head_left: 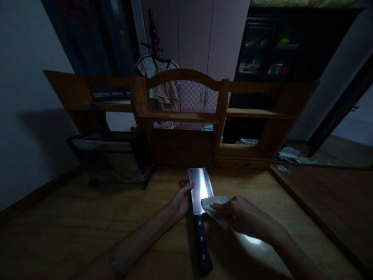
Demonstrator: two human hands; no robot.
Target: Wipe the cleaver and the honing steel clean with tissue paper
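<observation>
A cleaver [201, 186] with a broad shiny blade and a black riveted handle [202, 245] points away from me over the wooden desktop. My left hand [182, 200] grips the blade by its left edge, thumb on the near face and the other fingers hidden behind it. In my right hand [236, 210] is a folded white tissue [215, 201], pinched between thumb and fingers. The tissue lies against the lower right part of the blade, just above the handle. Nobody's hand is on the handle.
A wooden shelf unit [177, 116] rises along the back of the desktop [140, 233]. At the left stands a black-framed rack [110, 155] with clear plastic on it. A raised wooden edge [314, 217] borders the right side. The room is dim, and a bright reflection shows near my right wrist.
</observation>
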